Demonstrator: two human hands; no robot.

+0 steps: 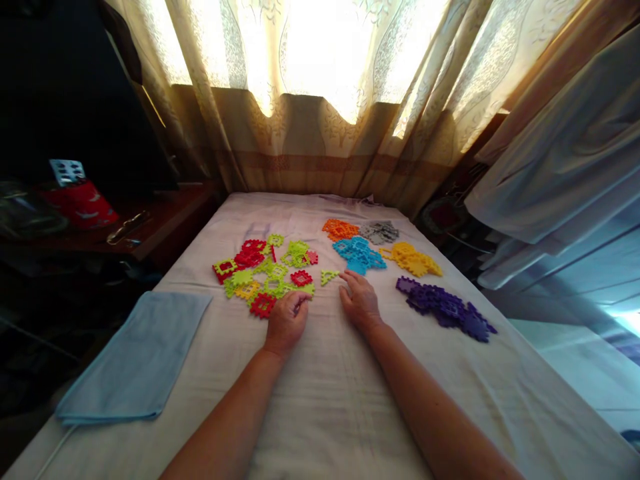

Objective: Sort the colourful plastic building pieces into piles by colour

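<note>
Flat plastic puzzle tiles lie on a white sheet (325,387). A mixed heap of red and green tiles (265,270) spreads at the left. Sorted piles sit further right: orange (340,229), grey (379,232), blue (359,253), yellow (413,259) and purple (445,308). My left hand (286,321) rests on the sheet with curled fingers at the near edge of the mixed heap; whether it grips a tile I cannot tell. My right hand (359,300) lies flat, fingers apart, fingertips close to a lone green triangular tile (329,276).
A folded light-blue cloth (137,357) lies at the left edge of the sheet. A dark wooden side table (145,230) with a red bag stands at the left. Curtains (320,133) hang behind, and draped pale fabric (565,173) is at the right.
</note>
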